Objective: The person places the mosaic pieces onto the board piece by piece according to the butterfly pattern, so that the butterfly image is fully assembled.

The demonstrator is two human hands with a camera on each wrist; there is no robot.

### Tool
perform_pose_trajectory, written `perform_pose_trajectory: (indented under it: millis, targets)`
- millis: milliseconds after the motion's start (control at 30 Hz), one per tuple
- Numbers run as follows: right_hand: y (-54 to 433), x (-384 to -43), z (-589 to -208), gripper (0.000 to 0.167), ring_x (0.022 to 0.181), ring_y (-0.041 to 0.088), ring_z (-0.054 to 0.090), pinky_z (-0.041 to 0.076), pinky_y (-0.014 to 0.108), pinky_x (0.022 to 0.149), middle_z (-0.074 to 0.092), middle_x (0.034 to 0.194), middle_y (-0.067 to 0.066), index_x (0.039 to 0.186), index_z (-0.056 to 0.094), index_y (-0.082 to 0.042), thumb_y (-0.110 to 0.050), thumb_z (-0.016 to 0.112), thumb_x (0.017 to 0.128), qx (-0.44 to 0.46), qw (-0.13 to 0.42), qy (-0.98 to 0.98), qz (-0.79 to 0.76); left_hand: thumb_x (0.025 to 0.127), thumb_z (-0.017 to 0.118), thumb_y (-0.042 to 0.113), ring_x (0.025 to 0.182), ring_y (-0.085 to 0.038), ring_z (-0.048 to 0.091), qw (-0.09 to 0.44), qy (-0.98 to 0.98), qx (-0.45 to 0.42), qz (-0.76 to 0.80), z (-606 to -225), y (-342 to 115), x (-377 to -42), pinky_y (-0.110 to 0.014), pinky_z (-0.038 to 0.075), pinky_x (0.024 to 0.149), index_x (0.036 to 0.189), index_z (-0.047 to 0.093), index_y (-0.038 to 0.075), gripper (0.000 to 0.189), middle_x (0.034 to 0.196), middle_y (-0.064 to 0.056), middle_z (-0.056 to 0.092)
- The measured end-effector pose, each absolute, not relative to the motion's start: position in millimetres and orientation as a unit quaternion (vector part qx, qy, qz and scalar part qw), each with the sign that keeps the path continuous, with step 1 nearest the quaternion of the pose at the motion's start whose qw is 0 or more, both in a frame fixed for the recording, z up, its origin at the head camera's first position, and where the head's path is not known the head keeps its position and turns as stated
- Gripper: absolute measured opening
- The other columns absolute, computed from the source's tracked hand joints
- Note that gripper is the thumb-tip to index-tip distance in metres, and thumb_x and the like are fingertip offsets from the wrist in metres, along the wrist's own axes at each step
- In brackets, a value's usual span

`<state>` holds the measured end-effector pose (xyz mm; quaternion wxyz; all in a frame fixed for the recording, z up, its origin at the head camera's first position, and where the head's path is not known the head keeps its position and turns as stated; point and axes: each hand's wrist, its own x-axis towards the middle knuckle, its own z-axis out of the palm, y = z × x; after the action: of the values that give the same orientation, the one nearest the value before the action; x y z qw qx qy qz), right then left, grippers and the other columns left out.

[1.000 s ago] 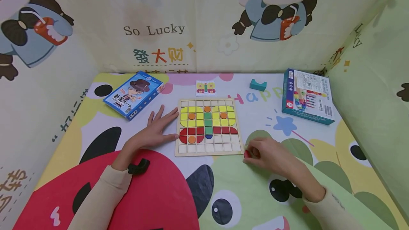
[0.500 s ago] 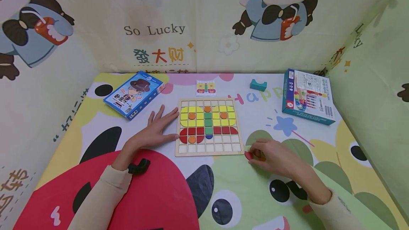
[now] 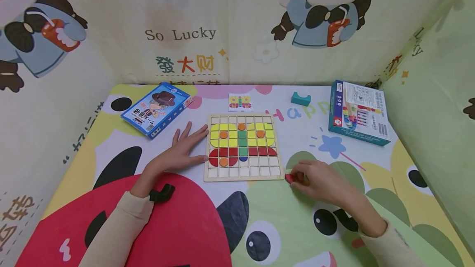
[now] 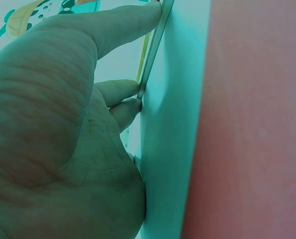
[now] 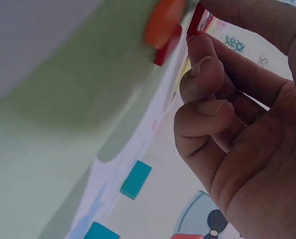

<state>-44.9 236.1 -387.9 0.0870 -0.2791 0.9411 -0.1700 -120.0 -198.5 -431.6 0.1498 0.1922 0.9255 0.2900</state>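
A wooden grid board (image 3: 259,173) lies on the tablecloth, bearing yellow, red, green, orange and blue flat pieces in a butterfly-like pattern. My left hand (image 3: 178,151) rests by its left edge with fingers spread, thumb and fingertips touching the frame. In the left wrist view the left hand (image 4: 73,129) has its fingers extended against the board's edge. Off the board's lower right corner, my right hand (image 3: 317,180) pinches a small red piece (image 5: 196,20) between thumb and finger. Beside those fingertips are an orange disc (image 5: 164,22) and another red piece (image 5: 169,46).
A small card with a butterfly picture (image 3: 239,102) lies behind the board. Farther left is a blue box (image 3: 156,108), and a teal-edged box (image 3: 358,110) lies at the right. Between card and right box sits a teal notched block (image 3: 301,99).
The right hand has shifted slightly to the right, away from the board's corner, and the red piece at its fingertips has turned. My left hand stays on the board's edge.
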Motion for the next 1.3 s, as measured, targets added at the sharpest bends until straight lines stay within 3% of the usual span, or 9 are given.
perform_pose_trajectory:
  millis: [133, 433, 700, 900, 1300]
  targets:
    - [232, -50, -384, 0.016, 0.074, 0.004, 0.052, 0.046, 0.018, 0.063, 0.060, 0.081, -0.011, 0.102, 0.080, -0.018, -0.024, 0.087, 0.088, -0.285, 0.074, 0.942, -0.163, 0.090, 0.078, 0.047, 0.167, -0.038, -0.016, 0.150, 0.925, 0.193, 0.290, -432, -199, -121, -0.070, -0.016, 0.129, 0.170, 0.026, 0.026, 0.097, 0.181, -0.002, 0.016]
    - [194, -70, -378, 0.025, 0.077, 0.008, 0.054, 0.047, 0.020, 0.065, 0.061, 0.082, -0.008, 0.107, 0.080, -0.016, -0.034, 0.086, 0.090, -0.267, 0.113, 0.944, -0.157, 0.091, 0.077, 0.047, 0.167, -0.039, -0.015, 0.153, 0.926, 0.193, 0.287, -431, -198, -121, -0.070, -0.015, 0.129, 0.170, 0.026, 0.025, 0.097, 0.181, -0.002, 0.017]
    - [162, -85, -384, 0.019, 0.075, 0.009, 0.053, 0.043, 0.022, 0.062, 0.060, 0.080, -0.007, 0.096, 0.076, -0.017, -0.034, 0.083, 0.093, -0.310, 0.082, 0.934, -0.156, 0.091, 0.077, 0.046, 0.167, -0.040, -0.014, 0.150, 0.925, 0.195, 0.289, -431, -197, -121, -0.071, -0.015, 0.129, 0.170, 0.026, 0.023, 0.096, 0.181, -0.004, 0.017]
    - [150, -91, -389, 0.018, 0.074, 0.011, 0.052, 0.042, 0.023, 0.062, 0.061, 0.079, -0.005, 0.094, 0.074, -0.014, -0.030, 0.083, 0.092, -0.307, 0.092, 0.936, -0.145, 0.091, 0.077, 0.047, 0.167, -0.038, -0.016, 0.153, 0.927, 0.191, 0.285, -431, -197, -120, -0.070, -0.015, 0.129, 0.170, 0.026, 0.025, 0.097, 0.181, -0.002, 0.016]
    - [147, -91, -391, 0.023, 0.080, 0.011, 0.056, 0.047, 0.022, 0.066, 0.072, 0.093, -0.004, 0.110, 0.077, -0.015, -0.029, 0.083, 0.093, -0.307, 0.091, 0.936, -0.149, 0.091, 0.077, 0.047, 0.167, -0.040, -0.015, 0.151, 0.927, 0.192, 0.286, -431, -197, -120, -0.070, -0.016, 0.129, 0.170, 0.026, 0.024, 0.097, 0.181, -0.003, 0.017]
